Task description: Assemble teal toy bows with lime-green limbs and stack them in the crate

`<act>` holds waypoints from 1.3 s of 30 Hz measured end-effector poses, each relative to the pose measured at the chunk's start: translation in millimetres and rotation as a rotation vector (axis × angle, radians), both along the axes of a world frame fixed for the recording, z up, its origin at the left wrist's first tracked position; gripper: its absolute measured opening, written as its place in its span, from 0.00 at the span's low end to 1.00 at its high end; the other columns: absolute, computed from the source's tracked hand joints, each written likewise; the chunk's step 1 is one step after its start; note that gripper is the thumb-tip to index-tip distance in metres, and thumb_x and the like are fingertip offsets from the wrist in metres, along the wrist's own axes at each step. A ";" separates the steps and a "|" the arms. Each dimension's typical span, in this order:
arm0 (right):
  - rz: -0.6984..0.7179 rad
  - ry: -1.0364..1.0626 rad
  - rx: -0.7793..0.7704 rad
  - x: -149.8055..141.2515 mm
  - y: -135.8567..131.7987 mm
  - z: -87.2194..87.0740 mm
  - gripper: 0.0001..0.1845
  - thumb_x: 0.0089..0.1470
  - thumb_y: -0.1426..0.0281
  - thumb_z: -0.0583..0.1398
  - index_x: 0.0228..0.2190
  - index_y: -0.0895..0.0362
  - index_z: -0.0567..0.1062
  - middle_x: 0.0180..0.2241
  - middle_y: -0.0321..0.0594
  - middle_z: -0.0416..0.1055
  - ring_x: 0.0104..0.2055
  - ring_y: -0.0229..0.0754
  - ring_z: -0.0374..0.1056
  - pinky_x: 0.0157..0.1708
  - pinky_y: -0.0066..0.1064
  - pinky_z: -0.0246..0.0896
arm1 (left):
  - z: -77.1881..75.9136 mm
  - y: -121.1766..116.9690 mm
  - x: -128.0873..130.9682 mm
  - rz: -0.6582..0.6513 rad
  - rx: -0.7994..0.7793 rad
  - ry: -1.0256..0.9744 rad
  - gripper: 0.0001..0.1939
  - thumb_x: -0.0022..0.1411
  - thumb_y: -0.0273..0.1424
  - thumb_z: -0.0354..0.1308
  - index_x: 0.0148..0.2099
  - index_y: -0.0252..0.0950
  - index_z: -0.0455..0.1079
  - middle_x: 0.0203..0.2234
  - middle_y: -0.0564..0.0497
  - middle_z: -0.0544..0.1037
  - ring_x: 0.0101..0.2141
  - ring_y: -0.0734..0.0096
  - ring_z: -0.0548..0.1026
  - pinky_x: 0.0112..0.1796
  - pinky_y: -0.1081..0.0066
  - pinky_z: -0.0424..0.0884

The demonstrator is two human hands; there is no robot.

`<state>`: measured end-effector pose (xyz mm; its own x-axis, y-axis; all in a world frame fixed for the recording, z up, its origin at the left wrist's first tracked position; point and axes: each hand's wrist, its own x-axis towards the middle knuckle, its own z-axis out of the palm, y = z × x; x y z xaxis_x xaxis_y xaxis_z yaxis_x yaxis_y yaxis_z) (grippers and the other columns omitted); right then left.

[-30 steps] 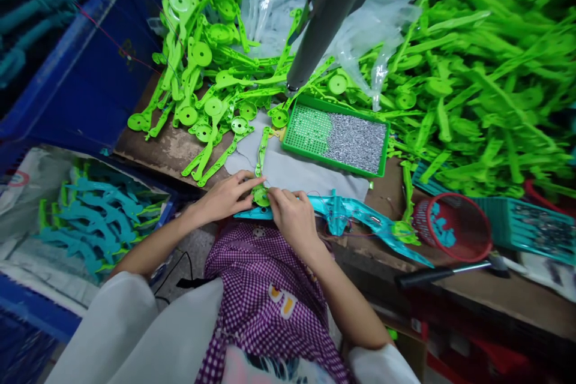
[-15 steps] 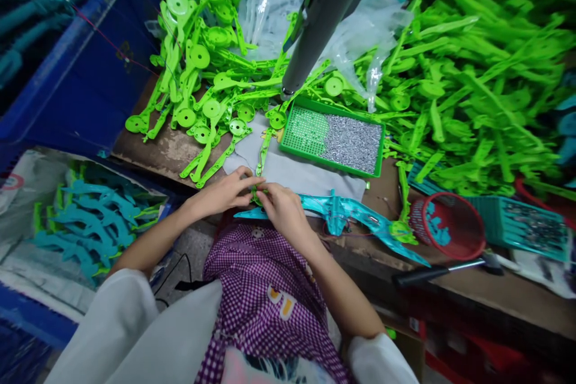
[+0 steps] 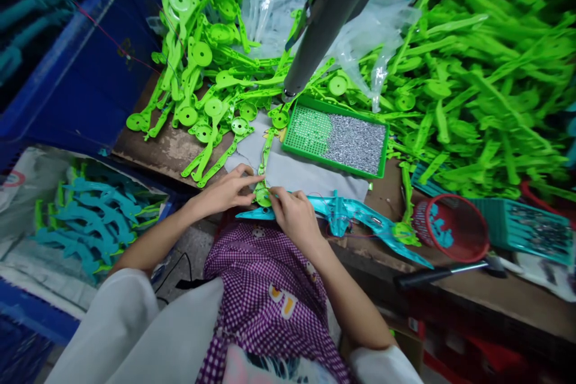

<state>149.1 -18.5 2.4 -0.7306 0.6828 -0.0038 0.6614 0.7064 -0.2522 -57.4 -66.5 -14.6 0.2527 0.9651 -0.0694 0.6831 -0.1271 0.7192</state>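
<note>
A bright green plastic arm (image 3: 269, 150) lies lengthwise in front of me, its round end close to my body over a turquoise bow-shaped plastic part (image 3: 355, 214). My left hand (image 3: 227, 190) is at the left edge of that round end, forefinger stretched across the arm and thumb lower down, gripping it lightly. On the other side, my right hand (image 3: 294, 216) holds the edge of the round end between thumb and curled fingers. The right hand covers part of the turquoise piece, whose left tip shows below the hands. A second green arm (image 3: 406, 198) rests on its right end.
A green tray (image 3: 380, 168) of small metal screws stands on grey cloth beneath a hanging grey screwdriver (image 3: 310, 42). Green arms are heaped left and right. A red basket (image 3: 483, 234) and a hammer (image 3: 441, 273) lie right. A blue crate (image 3: 81, 72) stands left.
My hands have moved slightly apart, the right one shifting right and down, so the green arm's round end now shows between them. The view has shifted slightly.
</note>
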 end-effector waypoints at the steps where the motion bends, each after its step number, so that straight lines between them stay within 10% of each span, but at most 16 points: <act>1: 0.042 -0.014 0.034 1.2 -0.4 -0.9 0.11 0.63 0.71 0.51 0.39 0.58 0.73 0.27 0.38 0.77 0.25 0.39 0.65 0.35 0.31 0.48 | 0.7 0.6 0.2 0.007 0.001 -0.004 0.24 0.64 0.32 0.55 0.62 0.43 0.63 0.49 0.48 0.65 0.38 0.73 0.72 0.46 0.68 0.70; 8: 0.187 -0.128 0.228 1.0 -1.6 -0.2 0.13 0.59 0.77 0.52 0.42 0.57 0.74 0.26 0.37 0.74 0.25 0.39 0.62 0.37 0.34 0.45 | 0.0 -1.3 -0.5 0.025 0.030 -0.042 0.23 0.64 0.31 0.56 0.60 0.42 0.64 0.48 0.48 0.65 0.39 0.73 0.72 0.45 0.68 0.71; 39: 0.210 -0.007 0.127 38.1 -15.7 5.7 0.16 0.63 0.74 0.48 0.45 0.59 0.73 0.27 0.38 0.72 0.28 0.39 0.62 0.40 0.36 0.44 | 23.7 -1.7 51.4 0.182 -0.012 0.450 0.22 0.66 0.48 0.49 0.50 0.36 0.63 0.49 0.41 0.69 0.43 0.57 0.71 0.43 0.59 0.63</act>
<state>187.2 -34.2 8.1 -0.8567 0.5115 0.0665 0.4984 0.8541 -0.1487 -6.0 -68.2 9.0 0.0219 0.9893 -0.1444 0.9371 0.0300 0.3479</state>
